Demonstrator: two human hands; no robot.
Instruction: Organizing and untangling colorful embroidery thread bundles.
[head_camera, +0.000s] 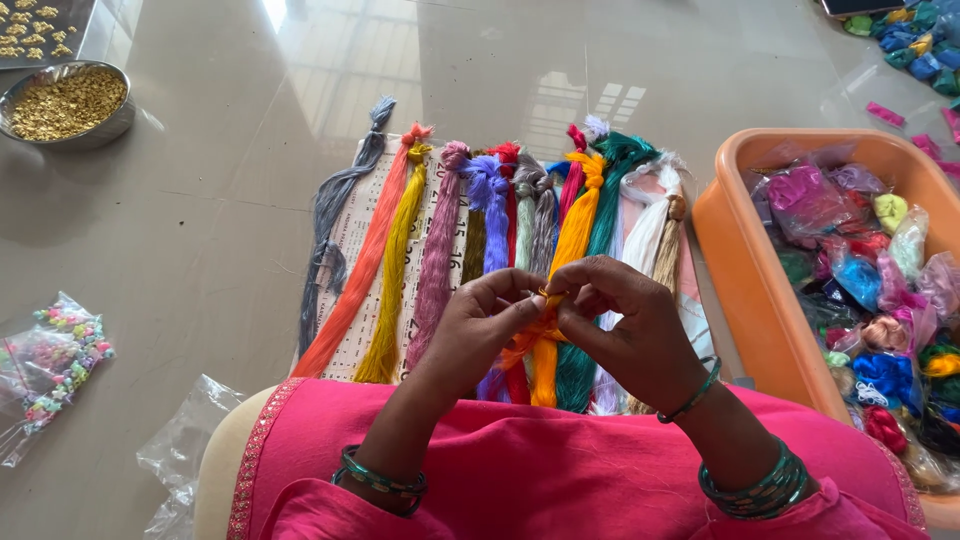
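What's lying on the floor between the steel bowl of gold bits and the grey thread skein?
Nothing: in the head view, the floor from the steel bowl to the grey skein is bare, glossy tile.

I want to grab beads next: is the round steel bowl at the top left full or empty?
Nearly full: the round steel bowl holds small golden pieces heaped almost to its rim.

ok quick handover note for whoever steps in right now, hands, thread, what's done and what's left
Left hand and right hand: fingertips pinched together on a small orange thread piece above the lap.
Thread skeins: laid side by side on a printed sheet on the floor, each knotted at the top.
Orange tub of bagged thread sits to the right.
Done: skeins laid out.
Left: the orange piece is in hand, not set down.
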